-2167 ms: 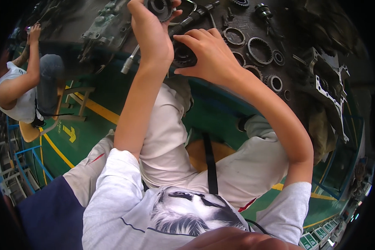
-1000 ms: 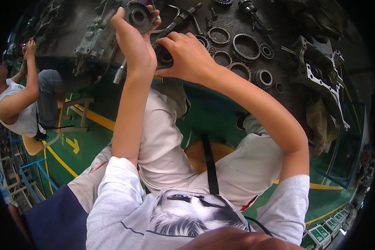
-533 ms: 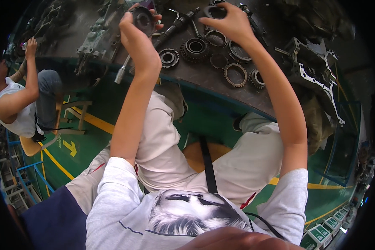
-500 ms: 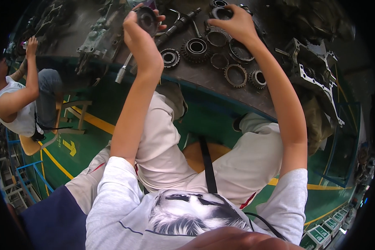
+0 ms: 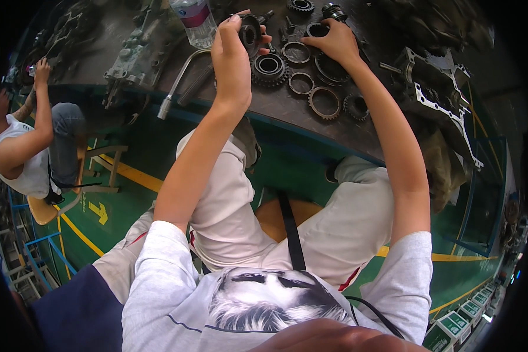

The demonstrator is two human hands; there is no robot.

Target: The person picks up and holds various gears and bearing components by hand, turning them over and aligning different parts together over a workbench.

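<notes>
My left hand (image 5: 232, 67) is raised over the near side of the bench, its fingers wrapped round a dark gear (image 5: 250, 34) tilted on edge. To the right, my right hand (image 5: 337, 46) has thumb and forefinger on either side of a dark metal ring (image 5: 317, 30), apparently pinching it. Between the hands sits a large gear with a bearing-like centre (image 5: 270, 66). Several toothed rings lie nearby, including a brass-coloured one (image 5: 324, 103) and a smaller one (image 5: 301, 84). My left hand and wrist partly hide a splined shaft (image 5: 196, 85).
A clear bottle with a purple label (image 5: 194, 20) stands behind a bent-handled socket wrench (image 5: 179, 82). An open metal housing (image 5: 434, 94) is at the right, castings (image 5: 129, 61) at the left. Another person (image 5: 26, 141) sits at far left. The bench edge (image 5: 311, 132) crosses above my knees.
My left hand has moved right with the gear, now covering another gear on the bench. More of the bottle shows. My right hand stays at the ring, slightly lower in view.
</notes>
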